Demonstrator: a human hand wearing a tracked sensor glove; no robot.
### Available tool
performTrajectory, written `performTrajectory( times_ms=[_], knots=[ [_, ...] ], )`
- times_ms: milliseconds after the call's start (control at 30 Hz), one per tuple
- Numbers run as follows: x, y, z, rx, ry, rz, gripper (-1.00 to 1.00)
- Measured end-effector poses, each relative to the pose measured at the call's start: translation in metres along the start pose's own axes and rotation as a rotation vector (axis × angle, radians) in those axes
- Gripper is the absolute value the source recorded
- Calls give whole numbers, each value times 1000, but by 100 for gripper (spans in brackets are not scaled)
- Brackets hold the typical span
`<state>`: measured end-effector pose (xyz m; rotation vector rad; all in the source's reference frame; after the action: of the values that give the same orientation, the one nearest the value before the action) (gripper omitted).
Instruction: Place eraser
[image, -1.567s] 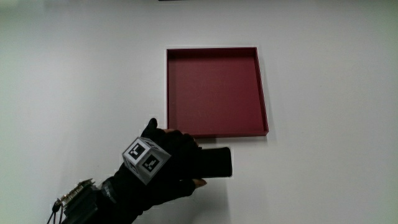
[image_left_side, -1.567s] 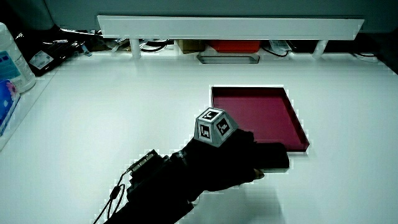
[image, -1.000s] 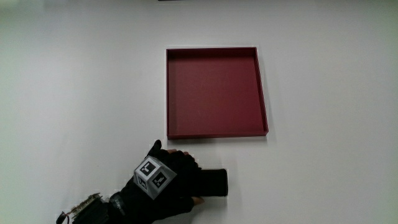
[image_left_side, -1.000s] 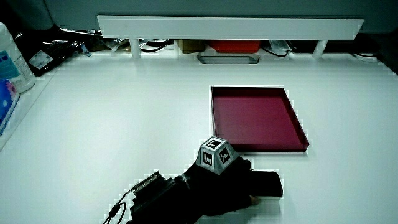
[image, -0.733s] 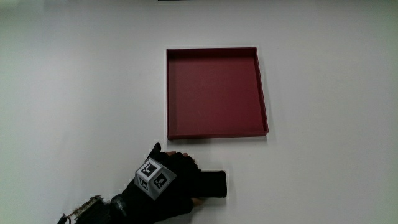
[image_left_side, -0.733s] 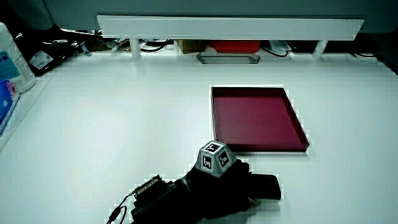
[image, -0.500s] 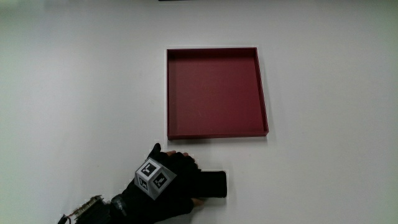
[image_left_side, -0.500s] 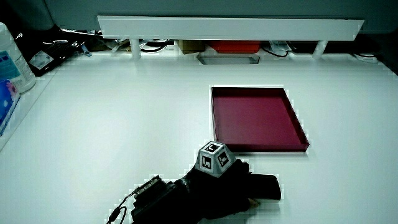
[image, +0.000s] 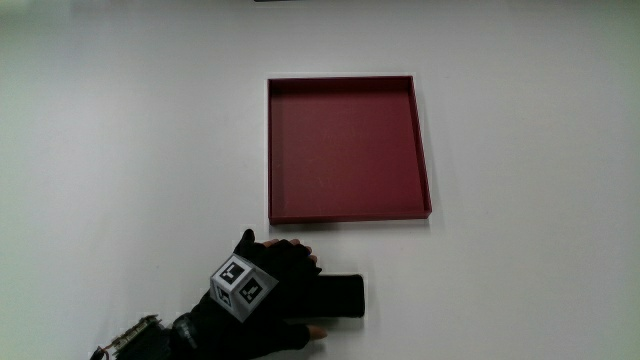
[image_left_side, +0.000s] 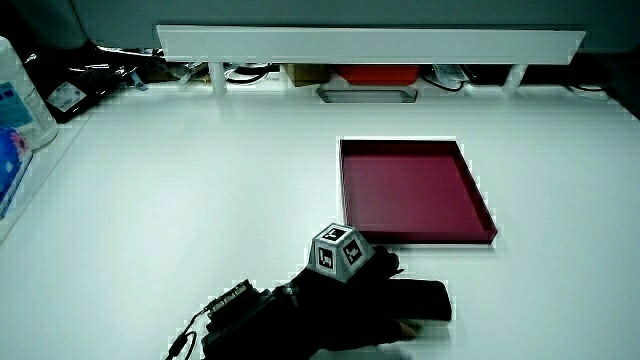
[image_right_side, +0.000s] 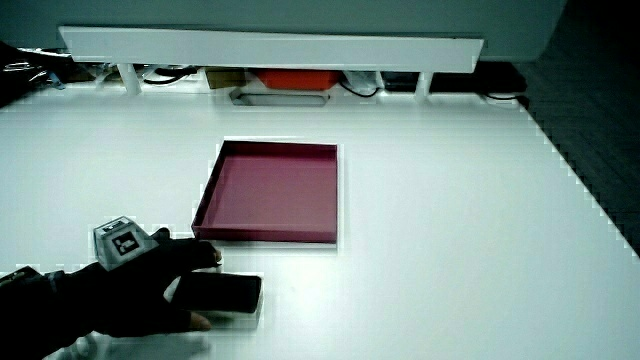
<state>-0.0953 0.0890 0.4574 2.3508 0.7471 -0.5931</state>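
A black eraser (image: 342, 297) lies flat on the white table, nearer to the person than the dark red tray (image: 345, 145). It shows in both side views (image_left_side: 427, 300) (image_right_side: 234, 292). The gloved hand (image: 283, 296) rests beside the eraser and over one end of it, with its fingers spread. In a side view a strip of table shows between the spread fingers of the hand (image_right_side: 150, 285) and the eraser. The tray (image_left_side: 410, 185) (image_right_side: 275, 195) holds nothing.
A low white partition (image_left_side: 370, 40) (image_right_side: 270, 45) runs along the table's edge farthest from the person, with an orange object (image_left_side: 378, 73) and a metal dish (image_left_side: 366, 94) under it. A white bottle (image_left_side: 20, 95) stands at the table's edge.
The hand carried the eraser from just beside the tray toward the person and set it on the table. Since half a second ago the fingers have spread and the eraser has stayed put.
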Motion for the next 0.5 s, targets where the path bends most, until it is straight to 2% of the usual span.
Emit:
performTrajectory(
  times_ms=[67,133,200,267,400,433,500],
  knots=[
    [-1,-3,4,4,-6,-8,-75],
    [-3,-6,14,24,11,-46,-82],
    [-9,-11,23,45,-12,-59,-89],
    [-8,-16,44,51,37,-74,-96],
    [-13,-23,76,60,62,-128,-100],
    [-16,-24,81,67,47,-150,-100],
    [-43,-25,68,37,-170,-138,-100]
  ],
)
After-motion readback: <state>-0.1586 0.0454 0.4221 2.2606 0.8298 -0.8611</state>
